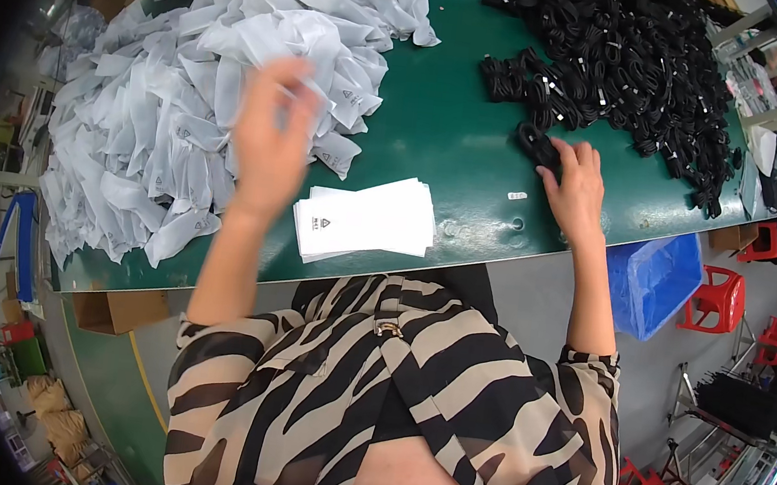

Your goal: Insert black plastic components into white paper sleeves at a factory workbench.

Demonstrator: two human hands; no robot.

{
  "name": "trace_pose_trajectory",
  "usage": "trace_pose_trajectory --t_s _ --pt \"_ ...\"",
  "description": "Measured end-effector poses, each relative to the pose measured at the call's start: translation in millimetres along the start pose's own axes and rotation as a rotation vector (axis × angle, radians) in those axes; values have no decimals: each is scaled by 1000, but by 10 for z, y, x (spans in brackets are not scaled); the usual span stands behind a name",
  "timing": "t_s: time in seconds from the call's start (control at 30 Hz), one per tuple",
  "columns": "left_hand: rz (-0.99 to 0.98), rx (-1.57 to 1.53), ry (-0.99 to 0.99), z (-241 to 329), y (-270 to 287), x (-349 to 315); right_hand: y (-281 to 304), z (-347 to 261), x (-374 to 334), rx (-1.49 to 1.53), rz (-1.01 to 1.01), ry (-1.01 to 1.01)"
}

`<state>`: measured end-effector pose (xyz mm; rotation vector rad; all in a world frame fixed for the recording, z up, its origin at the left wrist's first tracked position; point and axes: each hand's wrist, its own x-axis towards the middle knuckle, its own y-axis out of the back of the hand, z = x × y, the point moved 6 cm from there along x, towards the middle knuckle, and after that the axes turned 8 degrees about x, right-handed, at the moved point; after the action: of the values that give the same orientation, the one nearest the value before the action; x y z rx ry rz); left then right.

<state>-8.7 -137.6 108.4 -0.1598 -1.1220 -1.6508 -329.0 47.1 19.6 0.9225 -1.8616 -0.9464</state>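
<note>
Black coiled cable (532,142) gripped by right hand (577,188); cable heap (606,62) unbagged, white pouches (142,112) piled; left hand (272,136) blurred, grip unclear.

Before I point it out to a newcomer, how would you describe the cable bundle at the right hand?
On the green table, find the big heap of black cables on the right. At its near edge lies a small black coil. Unlike its neighbours, it is touched by the right hand.

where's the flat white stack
In the middle of the head view, the flat white stack lies on the green table between the left hand and right hand.
</note>
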Motion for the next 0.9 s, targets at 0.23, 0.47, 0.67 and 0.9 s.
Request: trace_pose_trajectory --t_s 0.23,0.47,0.67,0.9 --pt "-402 -32 -180 417 -896 -1081 -217 -370 -321 354 -23 37" --pt "-448 -197 37 230 -951 -1172 -347 -666 -674 928 -368 -224" --pt "-477 -340 261 149 -964 -1203 -372 -853 -672 871 -540 5" --pt "-442 -471 6 383 -867 -1126 -640 -681 -797 1491 -836 -820"
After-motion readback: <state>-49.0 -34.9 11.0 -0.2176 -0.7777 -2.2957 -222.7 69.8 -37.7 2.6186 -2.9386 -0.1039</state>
